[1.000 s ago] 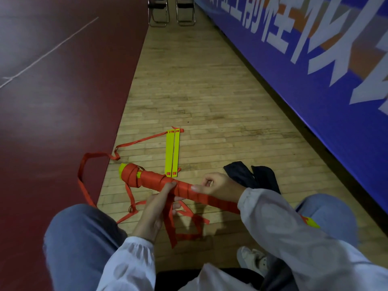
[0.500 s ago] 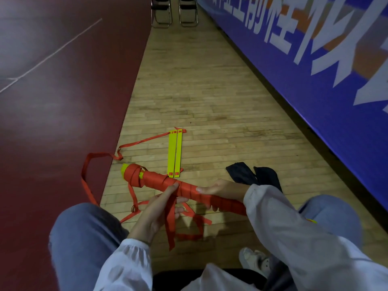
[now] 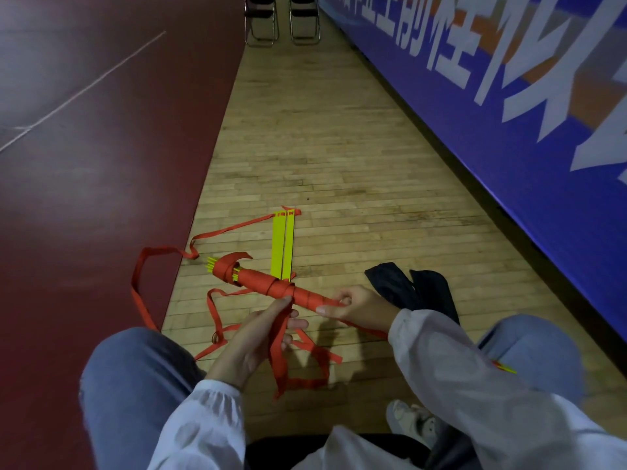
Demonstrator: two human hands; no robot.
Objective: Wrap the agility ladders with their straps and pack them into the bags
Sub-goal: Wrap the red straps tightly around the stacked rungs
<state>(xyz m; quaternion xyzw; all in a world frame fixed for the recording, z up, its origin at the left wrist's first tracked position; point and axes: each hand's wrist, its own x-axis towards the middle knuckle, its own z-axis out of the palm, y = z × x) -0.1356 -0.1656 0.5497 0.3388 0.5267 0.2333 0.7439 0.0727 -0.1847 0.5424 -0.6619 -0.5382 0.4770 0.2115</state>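
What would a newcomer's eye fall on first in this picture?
First comes the rung bundle, wound in red strap and held low in the middle above the wooden floor. The right hand grips it and the left hand holds the strap's loose part. Next, two yellow rungs lie flat just beyond it, and a blue banner with large white characters runs along the right side.

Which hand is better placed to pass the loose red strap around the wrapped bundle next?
Probably the left. The left hand grips the loose red fabric strap just below the strap-wrapped bundle of yellow ladder rungs; the right hand grips the bundle, so it likely steadies it.
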